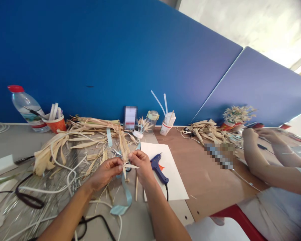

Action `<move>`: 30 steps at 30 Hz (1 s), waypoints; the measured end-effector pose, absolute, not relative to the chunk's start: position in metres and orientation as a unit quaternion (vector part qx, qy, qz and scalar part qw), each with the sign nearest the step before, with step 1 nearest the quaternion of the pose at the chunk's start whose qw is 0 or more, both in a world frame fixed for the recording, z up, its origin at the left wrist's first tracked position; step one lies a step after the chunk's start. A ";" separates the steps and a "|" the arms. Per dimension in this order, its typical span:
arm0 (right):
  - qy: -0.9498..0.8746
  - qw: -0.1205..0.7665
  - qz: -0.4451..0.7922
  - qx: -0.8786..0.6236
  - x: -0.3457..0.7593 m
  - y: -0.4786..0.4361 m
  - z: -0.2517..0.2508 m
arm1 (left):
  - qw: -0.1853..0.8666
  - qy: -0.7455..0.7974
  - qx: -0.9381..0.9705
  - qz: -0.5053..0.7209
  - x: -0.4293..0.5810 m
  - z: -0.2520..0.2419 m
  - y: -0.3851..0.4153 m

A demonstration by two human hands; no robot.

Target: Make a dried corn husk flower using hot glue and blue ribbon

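My left hand (pixel 105 172) and my right hand (pixel 142 165) meet over the table, both pinching a small folded piece of dried husk (pixel 129 165) with pointed tips. A longer husk strip (pixel 123 147) rises behind my fingers. A light blue ribbon (pixel 122 201) trails down from under my hands onto the table. A blue glue gun (pixel 158 169) lies on a white sheet (pixel 165 174) just right of my right hand.
A heap of dried husks (pixel 72 144) and tangled cables (pixel 27 197) cover the left. A water bottle (pixel 26 108), orange cup (pixel 55 123), white cup with sticks (pixel 167 124) and a jar (pixel 152 119) line the blue partition (pixel 115 60). Another person's arms (pixel 266 160) work at the right.
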State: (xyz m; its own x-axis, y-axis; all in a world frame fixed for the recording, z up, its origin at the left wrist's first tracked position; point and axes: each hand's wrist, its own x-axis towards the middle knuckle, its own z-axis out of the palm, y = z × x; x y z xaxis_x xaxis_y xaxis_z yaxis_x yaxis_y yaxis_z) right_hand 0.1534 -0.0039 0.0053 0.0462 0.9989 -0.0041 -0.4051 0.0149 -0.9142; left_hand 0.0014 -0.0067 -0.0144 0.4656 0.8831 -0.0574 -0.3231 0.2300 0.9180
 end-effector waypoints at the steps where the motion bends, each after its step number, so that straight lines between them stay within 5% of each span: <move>1: -0.376 0.602 0.584 -0.394 0.153 -0.004 0.006 | 0.723 0.305 0.459 0.416 0.001 -0.015 -0.006; 30: -0.304 0.587 0.681 -0.316 0.146 -0.009 0.009 | 0.700 0.326 0.388 0.504 0.008 -0.012 -0.004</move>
State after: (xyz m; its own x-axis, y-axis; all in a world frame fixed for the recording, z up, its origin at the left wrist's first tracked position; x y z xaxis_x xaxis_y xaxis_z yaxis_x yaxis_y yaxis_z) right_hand 0.1459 -0.0087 0.0091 -0.1126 0.9909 -0.0733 -0.6073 -0.1270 -0.7842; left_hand 0.0085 -0.0043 -0.0119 0.2795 0.9580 -0.0646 -0.4533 0.1910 0.8706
